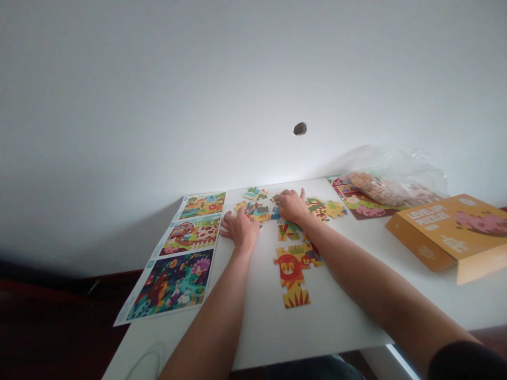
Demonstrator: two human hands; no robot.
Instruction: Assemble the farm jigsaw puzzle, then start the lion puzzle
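My left hand (241, 229) rests low over the white table with its fingers spread, its fingertips beside a cluster of colourful jigsaw puzzle pieces (259, 212). Farther right, my right hand (292, 206) has its fingers bent down at a puzzle piece (274, 199), with one finger raised; the grip is partly hidden by the hand. Below it lies a joined lion section (292, 268) in red and yellow. Several loose pieces (317, 208) lie right of the hand, and others (253, 193) sit near the wall.
A picture sheet (190, 236) with three scenes lies along the table's left edge. To the right stands an orange puzzle box (447, 232). Behind it, a clear plastic bag (396, 182) of pieces lies on a farm picture (366, 211). The wall (198, 105) closes off the back.
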